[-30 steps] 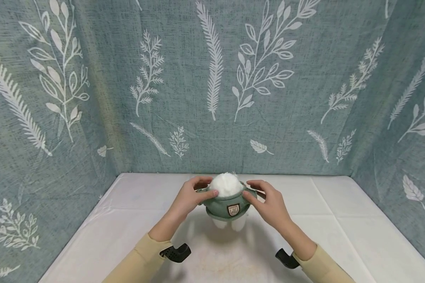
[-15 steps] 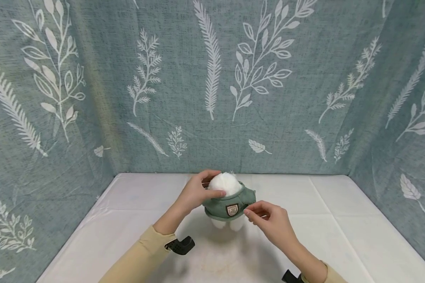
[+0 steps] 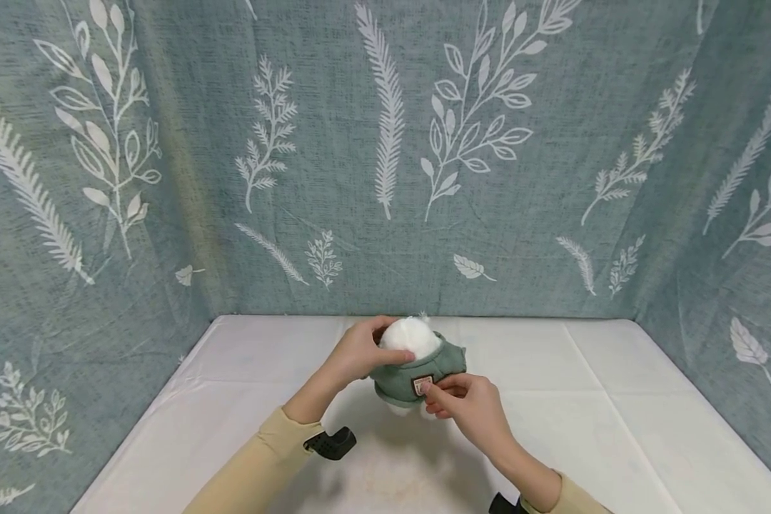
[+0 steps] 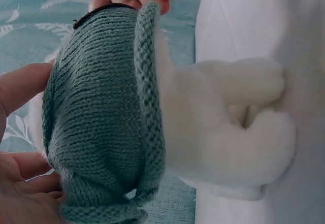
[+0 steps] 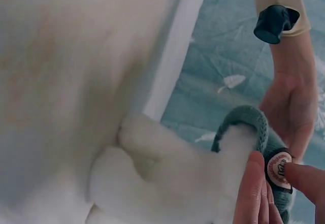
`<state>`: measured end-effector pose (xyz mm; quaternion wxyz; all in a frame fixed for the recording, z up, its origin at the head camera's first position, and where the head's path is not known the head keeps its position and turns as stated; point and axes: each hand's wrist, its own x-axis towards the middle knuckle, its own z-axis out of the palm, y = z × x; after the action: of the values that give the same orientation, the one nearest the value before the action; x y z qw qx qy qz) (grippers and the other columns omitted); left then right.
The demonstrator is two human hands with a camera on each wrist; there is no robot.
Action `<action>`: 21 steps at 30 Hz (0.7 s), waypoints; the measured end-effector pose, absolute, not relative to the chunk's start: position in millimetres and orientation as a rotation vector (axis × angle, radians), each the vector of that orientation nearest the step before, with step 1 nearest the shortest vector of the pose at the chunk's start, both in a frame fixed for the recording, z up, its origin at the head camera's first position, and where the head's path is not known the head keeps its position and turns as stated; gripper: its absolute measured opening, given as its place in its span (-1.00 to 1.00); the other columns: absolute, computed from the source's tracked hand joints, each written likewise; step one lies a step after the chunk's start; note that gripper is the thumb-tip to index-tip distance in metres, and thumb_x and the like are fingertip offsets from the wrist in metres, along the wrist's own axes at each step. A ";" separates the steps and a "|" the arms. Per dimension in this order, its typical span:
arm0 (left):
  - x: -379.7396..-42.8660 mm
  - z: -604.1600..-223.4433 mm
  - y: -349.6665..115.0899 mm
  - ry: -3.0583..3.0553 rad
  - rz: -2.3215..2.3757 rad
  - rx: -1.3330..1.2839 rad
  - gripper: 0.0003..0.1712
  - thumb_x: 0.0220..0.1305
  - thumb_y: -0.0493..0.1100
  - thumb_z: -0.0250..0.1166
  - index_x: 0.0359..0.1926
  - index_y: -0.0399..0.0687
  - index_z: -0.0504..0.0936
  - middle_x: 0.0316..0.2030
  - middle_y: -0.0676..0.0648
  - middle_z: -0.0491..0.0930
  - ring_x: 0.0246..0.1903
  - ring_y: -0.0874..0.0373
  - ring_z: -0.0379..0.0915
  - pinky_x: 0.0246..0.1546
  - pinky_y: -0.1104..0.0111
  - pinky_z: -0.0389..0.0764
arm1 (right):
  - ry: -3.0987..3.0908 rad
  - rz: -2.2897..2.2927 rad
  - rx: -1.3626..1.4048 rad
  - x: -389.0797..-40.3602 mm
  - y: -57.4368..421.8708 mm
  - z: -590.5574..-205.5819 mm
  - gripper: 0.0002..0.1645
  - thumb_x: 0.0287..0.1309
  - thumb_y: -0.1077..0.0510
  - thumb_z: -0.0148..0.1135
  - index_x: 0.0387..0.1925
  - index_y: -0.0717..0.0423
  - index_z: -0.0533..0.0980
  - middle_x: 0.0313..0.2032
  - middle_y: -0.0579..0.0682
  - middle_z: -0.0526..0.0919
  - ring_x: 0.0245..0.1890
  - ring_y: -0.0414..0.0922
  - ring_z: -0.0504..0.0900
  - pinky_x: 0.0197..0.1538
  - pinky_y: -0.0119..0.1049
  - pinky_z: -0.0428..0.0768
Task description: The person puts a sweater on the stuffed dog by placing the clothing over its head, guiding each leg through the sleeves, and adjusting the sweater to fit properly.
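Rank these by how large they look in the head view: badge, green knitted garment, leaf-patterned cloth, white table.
1. Leaf-patterned cloth
2. White table
3. Green knitted garment
4. Badge, partly covered by the right hand, though plainly the smallest.

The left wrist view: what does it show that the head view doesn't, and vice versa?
Only the left wrist view shows plainly the legs of the white plush toy and the fine knit rows of its green garment. Only the head view shows the face of the patch, the beige sleeves and the black wrist devices. Both show parts of the toy, its garment, the left hand, the right hand, the white table and the leaf-patterned cloth.
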<state>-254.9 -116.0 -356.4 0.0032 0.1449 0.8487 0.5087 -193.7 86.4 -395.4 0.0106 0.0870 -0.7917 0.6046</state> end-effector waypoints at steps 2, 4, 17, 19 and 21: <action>-255.6 -357.2 -114.1 2.666 1.590 0.447 -0.35 -0.08 0.01 0.52 0.08 -0.02 0.57 -0.08 -0.05 0.63 -0.10 0.08 0.55 -0.16 0.20 0.60 | -2.454 1.907 0.262 -193.6 85.4 -395.2 -0.60 0.04 -0.01 0.39 -0.40 0.31 0.61 -0.52 0.10 0.72 -0.50 -0.05 0.73 -0.41 -0.34 0.67; -256.2 -358.3 -111.9 2.666 1.596 0.439 -0.36 -0.09 -0.01 0.52 0.07 -0.04 0.57 -0.09 -0.05 0.63 -0.12 0.08 0.55 -0.16 0.21 0.59 | -2.433 1.938 0.248 -193.4 84.7 -395.6 -0.64 0.05 0.05 0.39 -0.41 0.33 0.60 -0.52 0.12 0.71 -0.51 -0.06 0.72 -0.41 -0.32 0.67; -257.1 -360.1 -102.1 2.762 1.613 0.391 -0.44 -0.17 -0.08 0.53 -0.06 -0.09 0.62 -0.22 -0.07 0.65 -0.30 0.11 0.53 -0.32 0.29 0.57 | -2.411 2.004 0.309 -189.2 86.0 -402.4 -0.72 0.06 0.16 0.37 -0.46 0.35 0.55 -0.50 0.17 0.71 -0.50 -0.03 0.71 -0.39 -0.28 0.67; -256.6 -359.7 -101.4 2.755 1.632 0.381 -0.46 -0.18 -0.10 0.53 -0.08 -0.09 0.63 -0.23 -0.07 0.65 -0.31 0.12 0.53 -0.33 0.29 0.56 | -2.421 1.980 0.331 -186.9 86.5 -403.1 -0.73 0.06 0.16 0.37 -0.46 0.34 0.55 -0.51 0.16 0.70 -0.51 -0.06 0.70 -0.40 -0.29 0.67; -256.5 -359.5 -100.8 2.748 1.649 0.369 -0.48 -0.19 -0.12 0.53 -0.10 -0.09 0.64 -0.24 -0.06 0.65 -0.32 0.12 0.52 -0.33 0.29 0.56 | -2.427 1.954 0.352 -184.6 87.0 -403.6 -0.76 0.06 0.17 0.36 -0.46 0.32 0.56 -0.52 0.15 0.70 -0.53 -0.09 0.69 -0.40 -0.30 0.67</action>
<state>-256.5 -100.8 -359.5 -0.0420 0.1142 0.8511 0.5106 -184.6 87.0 -403.6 0.0030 0.1123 -0.7741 0.6231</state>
